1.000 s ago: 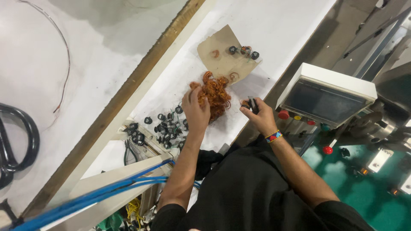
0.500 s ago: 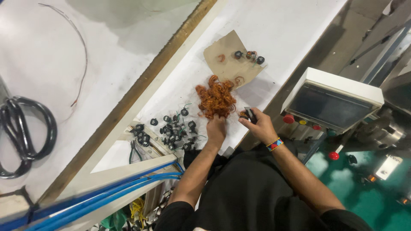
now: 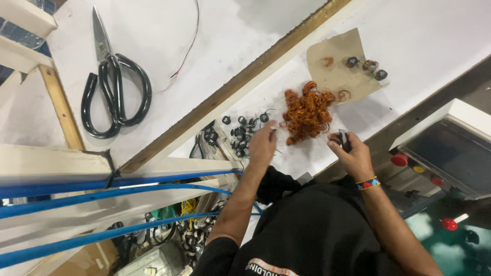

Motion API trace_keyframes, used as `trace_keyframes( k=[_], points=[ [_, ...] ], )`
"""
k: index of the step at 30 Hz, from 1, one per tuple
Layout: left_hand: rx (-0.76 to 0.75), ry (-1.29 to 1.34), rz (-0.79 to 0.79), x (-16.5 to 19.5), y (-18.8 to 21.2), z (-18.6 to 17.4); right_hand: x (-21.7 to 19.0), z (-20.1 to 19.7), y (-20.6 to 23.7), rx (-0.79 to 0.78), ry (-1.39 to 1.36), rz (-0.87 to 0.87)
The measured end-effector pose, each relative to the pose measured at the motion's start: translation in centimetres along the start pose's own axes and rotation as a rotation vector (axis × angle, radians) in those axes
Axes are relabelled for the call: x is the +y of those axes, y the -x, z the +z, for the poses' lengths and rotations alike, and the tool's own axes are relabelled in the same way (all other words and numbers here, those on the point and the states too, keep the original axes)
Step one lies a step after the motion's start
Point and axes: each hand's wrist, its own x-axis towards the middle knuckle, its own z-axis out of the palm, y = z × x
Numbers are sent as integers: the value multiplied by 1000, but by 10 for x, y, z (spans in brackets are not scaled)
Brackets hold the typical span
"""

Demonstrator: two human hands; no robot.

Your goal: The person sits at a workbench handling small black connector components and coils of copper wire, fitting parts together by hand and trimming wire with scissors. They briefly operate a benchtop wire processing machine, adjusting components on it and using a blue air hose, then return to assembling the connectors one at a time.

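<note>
Nearest the camera, the left hand [image 3: 262, 145] rested on the white table [image 3: 434, 36], fingers loosely curled and gripping nothing visible, beside a scatter of small black ring cores [image 3: 240, 134]. The right hand [image 3: 353, 156] pinched a small dark part [image 3: 343, 139] between thumb and fingertips. Between and just beyond both hands lay a heap of copper wire coils [image 3: 307, 112]. Farther off, a brown card [image 3: 340, 66] carried several wound cores [image 3: 365, 65]. Beyond the wooden strip [image 3: 230, 89], black-handled scissors [image 3: 115, 87] lay well apart.
</note>
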Motion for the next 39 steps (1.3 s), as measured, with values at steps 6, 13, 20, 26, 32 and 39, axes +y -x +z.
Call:
trace_keyframes(
  k=[6,13,20,26,32,39],
  points=[
    [129,-568,-266,-51,-29,-29,-9,7,-4,-43,134,62],
    [385,-475,2,-30,-16,-19,-39,14,-6,-37,309,-224],
    [-366,716,274,43,20,16,-64,18,-6,-132,245,-339],
    [-225,908,122,46,21,15,-70,12,11,-76,-22,-291],
    [-236,1058,146,38,34,13,-82,4,22,-35,-48,-84],
    [-234,1084,294,44,40,17,-107,-2,32,-128,-29,-246]
  ],
)
